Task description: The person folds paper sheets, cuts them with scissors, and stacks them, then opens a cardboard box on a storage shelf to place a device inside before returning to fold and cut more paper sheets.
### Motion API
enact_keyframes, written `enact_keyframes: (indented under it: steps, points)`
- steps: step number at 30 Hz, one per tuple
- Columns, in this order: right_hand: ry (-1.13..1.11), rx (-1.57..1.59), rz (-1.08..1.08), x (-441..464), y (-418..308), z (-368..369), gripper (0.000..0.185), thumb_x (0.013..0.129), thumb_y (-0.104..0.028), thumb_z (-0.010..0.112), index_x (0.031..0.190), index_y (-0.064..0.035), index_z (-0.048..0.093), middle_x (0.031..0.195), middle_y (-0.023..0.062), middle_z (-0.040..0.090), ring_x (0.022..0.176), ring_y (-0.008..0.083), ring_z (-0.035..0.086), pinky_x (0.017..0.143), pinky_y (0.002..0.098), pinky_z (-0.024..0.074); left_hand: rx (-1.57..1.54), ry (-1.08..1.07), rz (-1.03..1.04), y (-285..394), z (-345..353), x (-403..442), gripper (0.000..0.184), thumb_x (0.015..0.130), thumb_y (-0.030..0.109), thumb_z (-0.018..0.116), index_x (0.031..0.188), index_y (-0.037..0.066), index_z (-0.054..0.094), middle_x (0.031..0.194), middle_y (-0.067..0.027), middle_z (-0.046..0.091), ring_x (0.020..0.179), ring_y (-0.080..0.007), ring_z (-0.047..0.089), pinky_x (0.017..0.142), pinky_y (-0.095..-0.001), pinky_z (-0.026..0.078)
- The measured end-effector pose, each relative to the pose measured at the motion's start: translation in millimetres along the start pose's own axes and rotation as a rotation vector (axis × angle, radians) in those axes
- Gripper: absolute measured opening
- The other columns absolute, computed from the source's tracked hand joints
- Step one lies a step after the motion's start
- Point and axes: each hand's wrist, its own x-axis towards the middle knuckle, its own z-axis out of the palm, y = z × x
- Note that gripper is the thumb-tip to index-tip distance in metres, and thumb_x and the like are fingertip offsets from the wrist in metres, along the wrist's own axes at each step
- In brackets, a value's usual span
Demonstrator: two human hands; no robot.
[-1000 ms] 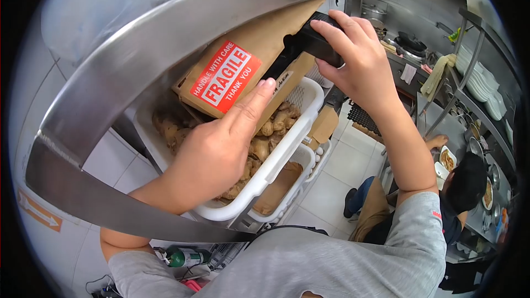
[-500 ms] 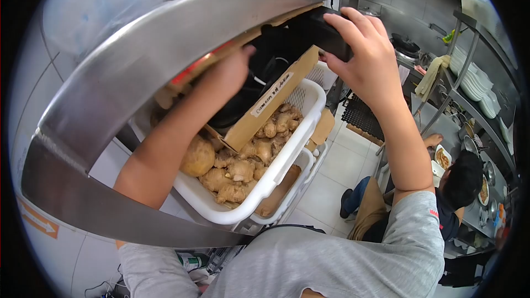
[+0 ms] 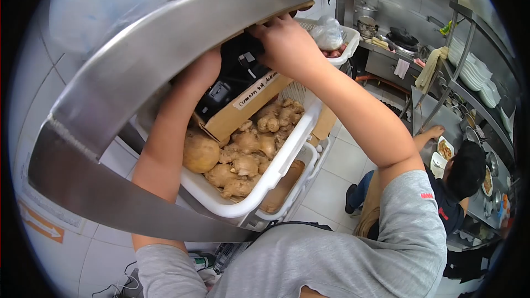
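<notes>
An opened cardboard box (image 3: pixel 248 107) with handwriting on its side rests over a white basket (image 3: pixel 265 185) of ginger. Black equipment (image 3: pixel 234 69) with cables and small parts lies inside the box. My left hand (image 3: pixel 205 69) reaches in at the box's left side, its fingers hidden under the metal shelf edge. My right hand (image 3: pixel 284 38) is at the box's far end, fingertips hidden behind the flap; what it holds, if anything, cannot be made out. A large round root (image 3: pixel 200 153) sits beside the ginger (image 3: pixel 243 165).
A curved metal shelf (image 3: pixel 110 77) arches over the box. Behind it is a basket with red onions (image 3: pixel 335 52) and a plastic bag. At the right a co-worker (image 3: pixel 464 176) stands at a steel counter with plates of food. Plates stack on a rack (image 3: pixel 469 72).
The box's lid flap with the red label has been lifted out of view. My right hand has moved left to the box's far end, and the black item it touched is no longer there.
</notes>
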Motion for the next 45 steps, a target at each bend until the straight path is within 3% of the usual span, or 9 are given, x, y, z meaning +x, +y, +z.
enact_keyframes:
  steps: [6,12,17,21,23,28,32,41,45]
  points:
    - [0.0,-0.041,0.073,12.7,21.8,41.0,0.026,0.068,-0.007,0.063,0.093,-0.0064,0.07,0.086,0.0173,0.067,0.089,0.0345,0.063,0.081,0.0407,0.0512,-0.033,-0.056,-0.049,18.7,-12.4,-1.0,0.041,0.094,0.035,0.053,0.123,0.006,0.056,0.127,-0.0155,0.056,0.118,-0.0319,0.051,0.1,-0.0383,0.037]
    - [-0.644,-0.013,0.371,23.2,29.0,28.9,0.031,0.077,-0.025,0.067,0.095,0.0001,0.068,0.087,0.0194,0.067,0.093,0.0352,0.062,0.085,0.0413,0.0487,-0.038,-0.376,-0.242,31.5,-20.9,-0.4,0.052,0.095,0.041,0.05,0.133,0.005,0.047,0.137,-0.0171,0.047,0.128,-0.031,0.042,0.107,-0.0376,0.029]
    - [-0.229,0.165,0.36,-47.2,23.4,-50.6,0.04,0.081,-0.028,0.067,0.108,0.0019,0.065,0.099,0.0218,0.066,0.087,0.0342,0.065,0.084,0.0388,0.05,-0.185,-0.584,-0.151,74.6,-57.1,-45.0,0.064,0.093,0.04,0.053,0.14,0.001,0.035,0.148,-0.0209,0.03,0.138,-0.0313,0.026,0.112,-0.0374,0.022]
    - [0.087,0.471,0.667,-54.7,63.6,-62.4,0.035,0.086,-0.026,0.063,0.109,-0.0005,0.065,0.095,0.0132,0.069,0.092,0.0226,0.065,0.081,0.032,0.05,-0.487,-0.961,-0.046,75.1,-144.3,-80.1,0.037,0.09,0.021,0.059,0.119,-0.003,0.058,0.118,-0.0186,0.06,0.118,-0.0247,0.053,0.105,-0.0381,0.034]
    - [0.165,0.752,0.67,-42.3,97.7,-49.0,0.032,0.09,-0.027,0.058,0.112,-0.0047,0.065,0.1,0.0053,0.069,0.091,0.0147,0.062,0.08,0.0287,0.0477,-0.449,-0.758,-0.748,28.2,-169.5,-108.2,0.028,0.09,0.019,0.056,0.108,0.0,0.065,0.102,-0.0134,0.067,0.104,-0.0207,0.06,0.095,-0.0359,0.043]
    - [-0.067,1.105,0.724,-13.4,92.2,-15.7,0.049,0.084,-0.036,0.064,0.124,-0.0077,0.058,0.117,0.0083,0.062,0.104,0.017,0.057,0.088,0.0302,0.0433,-0.288,0.14,-0.46,-63.7,-148.4,-100.6,0.037,0.091,0.026,0.05,0.117,0.001,0.06,0.116,-0.0121,0.062,0.105,-0.0198,0.058,0.092,-0.0347,0.045]
    - [-0.16,1.025,0.615,-30.4,67.3,-14.3,0.058,0.081,-0.036,0.069,0.13,-0.0098,0.051,0.116,0.0092,0.06,0.107,0.018,0.056,0.093,0.0308,0.0423,-0.279,-0.444,-0.064,43.5,-91.8,-82.4,0.06,0.08,0.025,0.069,0.133,0.005,0.048,0.137,-0.0163,0.048,0.13,-0.0291,0.042,0.107,-0.0372,0.032]
    - [-0.215,1.281,0.55,-36.3,84.2,-1.4,0.061,0.086,-0.032,0.068,0.139,-0.0143,0.043,0.12,0.0082,0.058,0.11,0.0167,0.053,0.095,0.03,0.0415,-0.093,-0.347,-0.147,70.3,-80.5,-92.4,0.089,0.06,0.03,0.085,0.136,0.01,0.043,0.144,-0.0187,0.037,0.134,-0.0348,0.034,0.109,-0.041,0.032]
    - [-0.19,1.183,0.588,-21.2,80.2,-7.9,0.043,0.083,-0.027,0.07,0.12,-0.0103,0.056,0.11,0.0053,0.061,0.101,0.0146,0.056,0.09,0.029,0.0443,-0.048,-0.416,-0.083,64.7,-80.4,-92.8,0.093,0.058,0.03,0.087,0.137,0.01,0.042,0.145,-0.0177,0.036,0.134,-0.0348,0.035,0.109,-0.0417,0.033]
